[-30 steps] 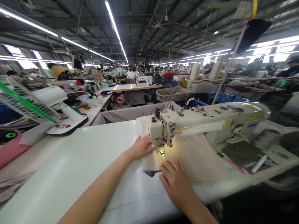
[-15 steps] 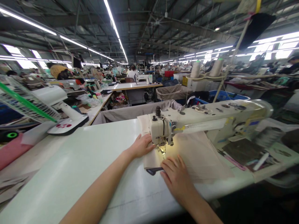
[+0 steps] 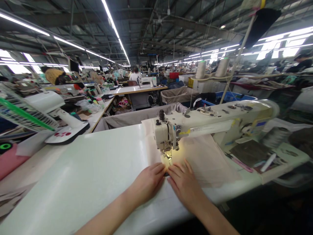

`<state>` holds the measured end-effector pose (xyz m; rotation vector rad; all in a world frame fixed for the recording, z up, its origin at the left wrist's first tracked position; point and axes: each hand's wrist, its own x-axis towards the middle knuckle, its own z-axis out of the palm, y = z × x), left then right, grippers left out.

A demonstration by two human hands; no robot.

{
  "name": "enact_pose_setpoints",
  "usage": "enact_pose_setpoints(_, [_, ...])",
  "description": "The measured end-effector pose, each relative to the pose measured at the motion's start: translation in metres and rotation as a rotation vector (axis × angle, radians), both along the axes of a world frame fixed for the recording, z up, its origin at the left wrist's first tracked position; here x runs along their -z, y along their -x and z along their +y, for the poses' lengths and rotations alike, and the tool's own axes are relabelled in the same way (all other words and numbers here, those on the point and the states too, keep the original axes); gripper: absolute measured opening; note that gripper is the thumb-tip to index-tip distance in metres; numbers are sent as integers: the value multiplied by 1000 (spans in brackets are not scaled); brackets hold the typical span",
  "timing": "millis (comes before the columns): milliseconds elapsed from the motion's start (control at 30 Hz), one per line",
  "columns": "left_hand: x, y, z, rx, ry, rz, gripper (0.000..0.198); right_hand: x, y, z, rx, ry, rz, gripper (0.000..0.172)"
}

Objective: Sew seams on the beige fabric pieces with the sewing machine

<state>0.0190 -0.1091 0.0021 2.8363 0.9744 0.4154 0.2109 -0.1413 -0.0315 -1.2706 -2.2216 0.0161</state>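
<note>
Fingers together, the left hand [image 3: 149, 181] has come back from beside the machine head [image 3: 161, 135] to sit next to the right hand [image 3: 184, 181], its fingers slightly spread (whether either pinches, I can't tell); both now seem to steady the beige cloth [image 3: 204, 155] near the front, beneath the sewing machine [image 3: 210, 119]

1. My left hand [image 3: 149, 181] and right hand [image 3: 185, 184]: two.
2. One sewing machine [image 3: 220, 116] on my tabletop [image 3: 102, 160].
3. Two upright thread cones [image 3: 201, 70] past its far edge.
4. One fan [image 3: 46, 100] past its left edge.
</note>
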Motion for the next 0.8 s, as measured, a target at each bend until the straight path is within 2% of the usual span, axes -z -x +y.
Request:
enact_pose_setpoints(233, [-7,3,26,10,21,-22,26,-9,4,19,-3,66,6,18])
enact_pose_setpoints(467, [-10,8,50,22,50,-55,27,-11,7,35,18,47,-16,17])
enact_pose_setpoints(800, [-7,9,49,9,12,-55,31,-7,1,19,3,67,31,23])
